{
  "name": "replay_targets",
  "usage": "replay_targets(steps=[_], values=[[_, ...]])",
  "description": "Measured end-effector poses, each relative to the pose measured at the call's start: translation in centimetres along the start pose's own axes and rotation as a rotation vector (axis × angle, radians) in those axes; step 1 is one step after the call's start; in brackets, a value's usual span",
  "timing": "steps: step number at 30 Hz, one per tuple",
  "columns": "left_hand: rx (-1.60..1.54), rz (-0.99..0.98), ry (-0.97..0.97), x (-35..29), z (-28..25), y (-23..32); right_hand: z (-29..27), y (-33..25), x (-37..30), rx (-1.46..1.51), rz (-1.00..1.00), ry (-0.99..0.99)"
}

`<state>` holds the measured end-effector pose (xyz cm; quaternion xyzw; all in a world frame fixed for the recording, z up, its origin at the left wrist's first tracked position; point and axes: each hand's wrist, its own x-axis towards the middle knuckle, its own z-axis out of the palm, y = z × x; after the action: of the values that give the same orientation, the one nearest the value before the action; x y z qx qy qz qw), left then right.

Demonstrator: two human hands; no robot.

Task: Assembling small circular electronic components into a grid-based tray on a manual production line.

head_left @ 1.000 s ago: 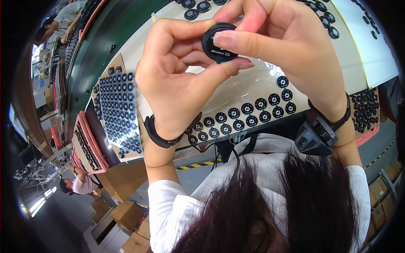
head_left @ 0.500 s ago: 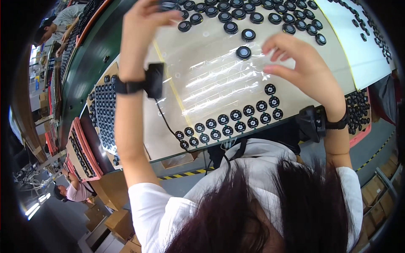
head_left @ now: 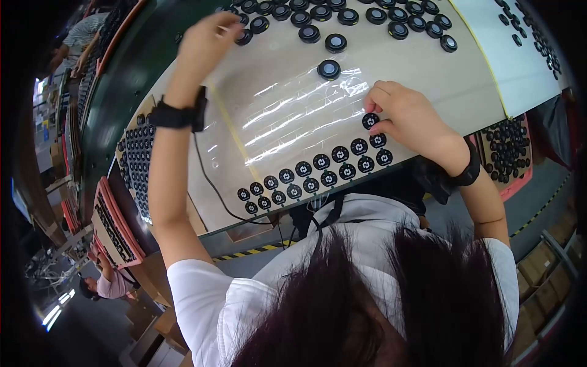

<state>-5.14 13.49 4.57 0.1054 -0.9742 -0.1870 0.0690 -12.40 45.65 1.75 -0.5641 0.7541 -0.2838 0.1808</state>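
My right hand (head_left: 403,113) is closed at the right of the table, thumb and fingers around the edge of a round black disc (head_left: 370,121) with a white emblem. That disc is at the upper end of a short column. Below and to the left, similar black discs (head_left: 321,161) form two rows along the near table edge. My left hand (head_left: 209,44) is raised at the upper left, fingers bent and slightly blurred, beside loose black round parts with pale centres (head_left: 259,24). Whether it holds anything cannot be made out. One such loose part (head_left: 329,69) stands apart mid-table.
A shiny clear plastic sheet (head_left: 287,122) covers the table's middle. A black cable (head_left: 211,189) runs from my left wrist strap (head_left: 174,115). Trays of black parts stand left (head_left: 113,229) and right (head_left: 524,177). Other people work at the far left.
My right hand has come down and closed on the disc at the column's end. My left hand's fingers have drawn in, still near the loose parts. The whole view has shifted slightly.
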Motion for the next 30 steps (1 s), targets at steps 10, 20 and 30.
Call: replay_targets(steps=[10, 20, 30], values=[[0.209, 0.164, -0.379, -6.3, 3.6, 10.3, -2.1, 0.5, 1.3, 0.407, 0.03, -0.303], [0.224, 0.221, -0.119, -4.7, 5.8, 12.5, -4.7, 0.7, 1.2, 0.932, 0.188, -0.024], [-1.458, -0.223, -0.372, -5.4, 2.8, 12.9, -5.4, -2.5, 0.6, 0.784, 0.173, 0.415]])
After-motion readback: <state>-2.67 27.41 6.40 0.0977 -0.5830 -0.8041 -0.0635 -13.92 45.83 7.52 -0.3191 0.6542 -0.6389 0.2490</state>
